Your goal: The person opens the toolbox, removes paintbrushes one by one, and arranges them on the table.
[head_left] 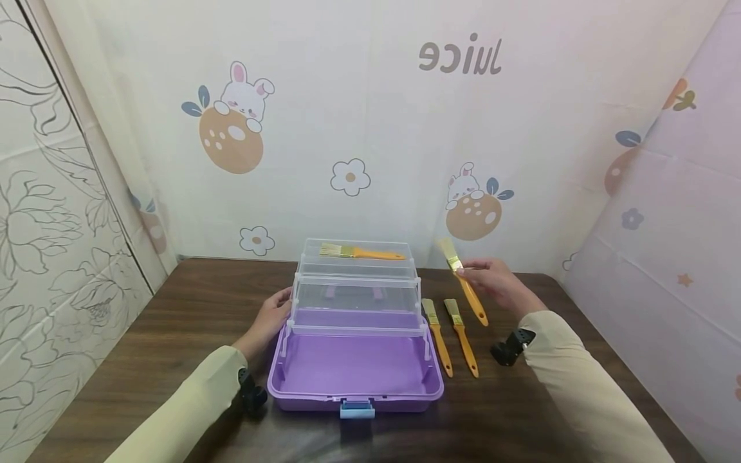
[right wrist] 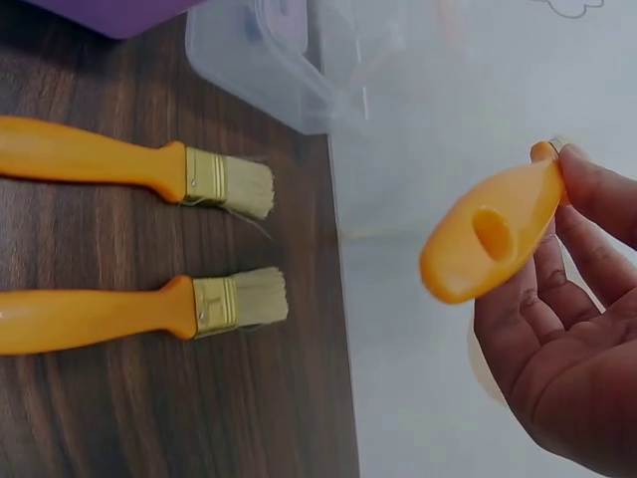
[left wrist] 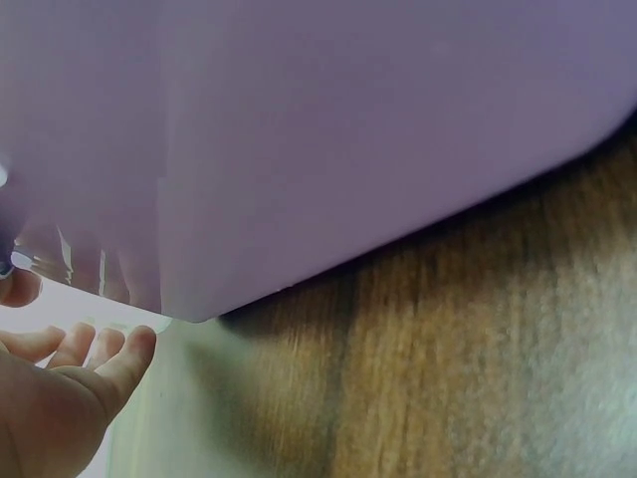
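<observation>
My right hand pinches a paintbrush with an orange handle between thumb and fingers, bristles pointing up, above the table's right side. The right wrist view shows its handle end with the hanging hole. My left hand is at the rear left of a purple toolbox, its fingers extended by the back corner and partly hidden. The toolbox stands unfolded, its clear trays raised above the purple base. Another paintbrush lies across the topmost clear tray.
Two more paintbrushes, one nearer the toolbox and one farther right, lie side by side on the dark wooden table. A blue latch hangs at the toolbox's front. A printed curtain stands behind the table.
</observation>
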Demonstrator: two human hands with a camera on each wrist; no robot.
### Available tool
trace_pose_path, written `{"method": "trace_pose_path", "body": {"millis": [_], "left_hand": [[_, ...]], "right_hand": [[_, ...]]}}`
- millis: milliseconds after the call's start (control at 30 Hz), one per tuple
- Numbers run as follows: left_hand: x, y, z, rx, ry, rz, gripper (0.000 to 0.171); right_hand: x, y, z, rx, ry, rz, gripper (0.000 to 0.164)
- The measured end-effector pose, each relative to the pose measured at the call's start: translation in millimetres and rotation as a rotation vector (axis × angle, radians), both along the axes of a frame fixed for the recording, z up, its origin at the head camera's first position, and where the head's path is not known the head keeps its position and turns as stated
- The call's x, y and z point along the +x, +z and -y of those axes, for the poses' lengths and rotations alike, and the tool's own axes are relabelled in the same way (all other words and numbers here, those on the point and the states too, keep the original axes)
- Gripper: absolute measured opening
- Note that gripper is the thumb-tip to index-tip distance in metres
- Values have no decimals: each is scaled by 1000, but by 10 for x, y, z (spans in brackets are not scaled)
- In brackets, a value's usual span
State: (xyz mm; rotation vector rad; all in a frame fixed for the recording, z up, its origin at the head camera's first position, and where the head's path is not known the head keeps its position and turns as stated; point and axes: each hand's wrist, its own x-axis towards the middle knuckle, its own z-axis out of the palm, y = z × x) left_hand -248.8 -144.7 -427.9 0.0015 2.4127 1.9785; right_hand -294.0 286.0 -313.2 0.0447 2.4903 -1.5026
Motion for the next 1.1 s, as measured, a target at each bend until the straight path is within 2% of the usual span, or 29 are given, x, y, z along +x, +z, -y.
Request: {"method": "trace_pose_path", "body": {"millis": [467, 533, 633, 667, 767, 867, 1100], "left_hand": [[-23, -9, 6, -8, 0, -7, 50], [-5, 37, 0, -4, -5, 1, 50], [89, 200, -40, -6, -11, 8, 50], [87, 201, -41, -8, -10, 10, 50], [82, 160, -31, -11, -11, 7, 51], [13, 7, 17, 0, -18, 9, 53], [13, -6, 21, 26, -25, 26, 53]], "right_hand": [[55, -125, -205, 8, -22, -4, 53], [77, -148, -232, 0, -24, 1, 55], [103, -180, -266, -4, -46, 20, 57], [113, -189, -277, -9, -50, 23, 58], [136, -227, -312, 0, -60, 36, 61], [155, -272, -345, 15, -59, 42, 63], [187, -359, -420, 27, -73, 67, 66]]}}
